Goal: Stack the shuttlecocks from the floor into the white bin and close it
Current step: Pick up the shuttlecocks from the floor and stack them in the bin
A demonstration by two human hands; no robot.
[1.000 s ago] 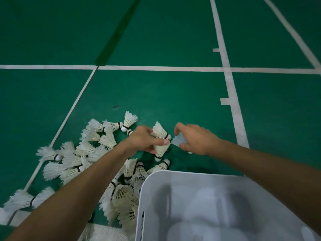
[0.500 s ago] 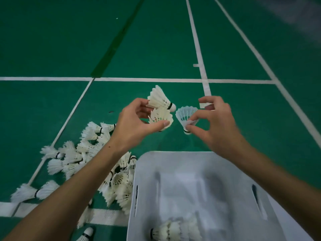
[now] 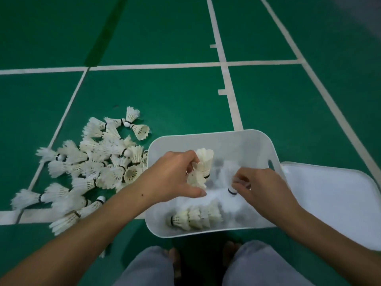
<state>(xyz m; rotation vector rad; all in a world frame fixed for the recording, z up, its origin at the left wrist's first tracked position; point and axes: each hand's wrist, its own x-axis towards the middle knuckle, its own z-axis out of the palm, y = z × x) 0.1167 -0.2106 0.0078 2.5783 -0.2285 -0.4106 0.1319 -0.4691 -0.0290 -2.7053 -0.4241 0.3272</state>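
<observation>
Sitting on the green court floor (image 3: 175, 96) is the white bin (image 3: 208, 135), its lid (image 3: 329, 195) lying just beside it on the right and a loose pile of shuttlecocks (image 3: 99, 168) on the left. Lying inside the bin is a nested row (image 3: 195, 218). Hovering over it, the left hand (image 3: 171, 176) is gripping two shuttlecocks (image 3: 203, 168) between curled fingers and thumb, while the right hand (image 3: 259, 188) is pinching one blurred shuttlecock (image 3: 232, 187).
</observation>
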